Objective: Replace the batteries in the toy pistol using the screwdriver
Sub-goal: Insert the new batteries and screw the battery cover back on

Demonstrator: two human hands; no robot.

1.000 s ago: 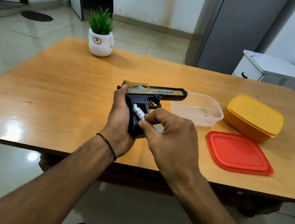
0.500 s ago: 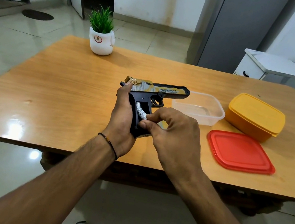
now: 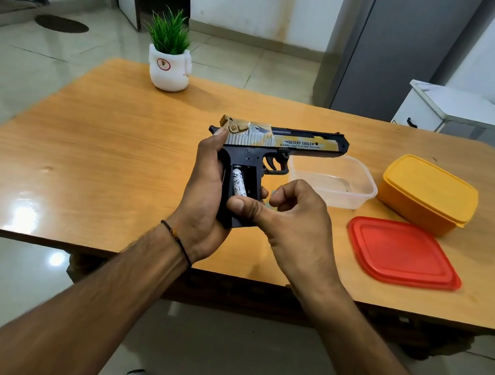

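The fingers of the left hand are wrapping the handle of the toy pistol from its far side. The thumb is reaching up to the back of the slide, so this hand is carrying the whole toy. It is hanging just above the near middle of the table, with the barrel pointing right and the handle slanting down toward the person. A clear tub, a yellow box and a red lid are sitting off to the right.

The right hand is coming in from the right. Its fingers are curling loosely beside the handle, and I cannot tell whether they are holding anything. The thumb is pressing flat on the handle, just below the open slot.

That slot is facing up. One battery is lying in its left side, with its long axis running along the handle, top end toward the trigger and bottom end touching the thumb tip. The right hand is the nearer and freer one. Seating the battery is probably going to mean pushing up along that axis and down into the slot.

No screwdriver is showing.
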